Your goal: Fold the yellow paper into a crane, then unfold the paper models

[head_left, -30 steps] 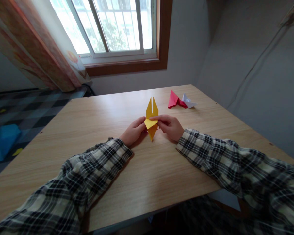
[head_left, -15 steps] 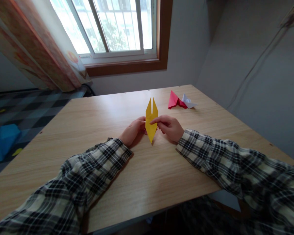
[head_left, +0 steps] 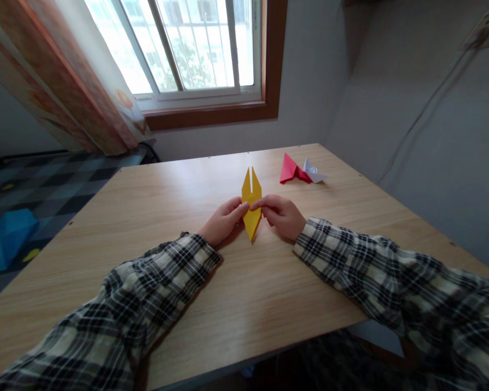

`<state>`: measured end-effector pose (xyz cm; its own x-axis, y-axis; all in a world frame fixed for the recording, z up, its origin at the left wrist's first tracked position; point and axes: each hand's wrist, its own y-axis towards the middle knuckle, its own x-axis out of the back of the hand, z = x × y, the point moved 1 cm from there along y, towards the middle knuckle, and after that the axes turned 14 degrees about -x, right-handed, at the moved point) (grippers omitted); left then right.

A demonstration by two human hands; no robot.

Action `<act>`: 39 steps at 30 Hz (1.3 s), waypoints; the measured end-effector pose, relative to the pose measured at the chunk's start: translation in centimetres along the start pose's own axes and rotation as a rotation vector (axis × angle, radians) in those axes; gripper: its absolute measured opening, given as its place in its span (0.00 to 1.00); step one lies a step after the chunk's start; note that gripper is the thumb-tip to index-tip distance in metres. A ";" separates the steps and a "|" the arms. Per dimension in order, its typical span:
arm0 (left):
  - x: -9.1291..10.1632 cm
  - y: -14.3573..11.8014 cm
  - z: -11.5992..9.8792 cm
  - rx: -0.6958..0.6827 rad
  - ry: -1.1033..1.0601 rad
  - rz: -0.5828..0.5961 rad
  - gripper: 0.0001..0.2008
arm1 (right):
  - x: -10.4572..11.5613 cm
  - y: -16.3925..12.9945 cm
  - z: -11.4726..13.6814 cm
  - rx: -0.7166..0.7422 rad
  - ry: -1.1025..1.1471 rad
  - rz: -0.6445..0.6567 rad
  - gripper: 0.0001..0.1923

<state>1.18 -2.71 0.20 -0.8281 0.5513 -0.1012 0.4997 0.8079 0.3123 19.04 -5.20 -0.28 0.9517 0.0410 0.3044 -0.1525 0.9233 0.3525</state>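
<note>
A folded yellow origami paper (head_left: 251, 220) is held up above the middle of the table, with two split points at its top and one point at its bottom. My left hand (head_left: 225, 220) grips its left edge, the thumb lying on the front face and the other fingers behind, partly hidden. From the right, my right hand (head_left: 283, 215) pinches the paper, its index finger pressed on the front near the middle. Both hands are closed on the same piece.
The light wooden table (head_left: 212, 304) spans the front. Toward its far right lie a red folded paper (head_left: 289, 169) and a white folded paper (head_left: 313, 172), touching or nearly so. A blue folded paper (head_left: 12, 236) rests on the checked cloth (head_left: 85, 168) at left. A window (head_left: 195, 49) is behind.
My left thumb has come round onto the front of the yellow paper, beside the right index fingertip. The right hand keeps nearly the same grip. The view has shifted slightly.
</note>
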 end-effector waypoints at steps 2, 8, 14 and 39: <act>0.1 0.0 0.1 -0.005 0.025 0.000 0.16 | 0.1 0.0 0.1 0.000 -0.017 0.007 0.12; 0.0 0.0 -0.3 -0.034 0.081 -0.011 0.15 | 0.4 0.0 0.5 0.001 -0.058 0.022 0.11; -0.1 -0.1 -0.4 -0.029 0.082 -0.017 0.16 | 0.1 -0.2 0.3 -0.154 0.138 0.017 0.05; 0.0 -0.2 -0.4 -0.042 0.246 0.048 0.16 | 0.2 0.2 -0.2 -0.203 0.076 0.140 0.19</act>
<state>1.00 -3.01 0.48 -0.8430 0.5175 0.1466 0.5334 0.7695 0.3511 19.22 -4.91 -0.37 0.9435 0.1954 0.2678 -0.2350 0.9640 0.1246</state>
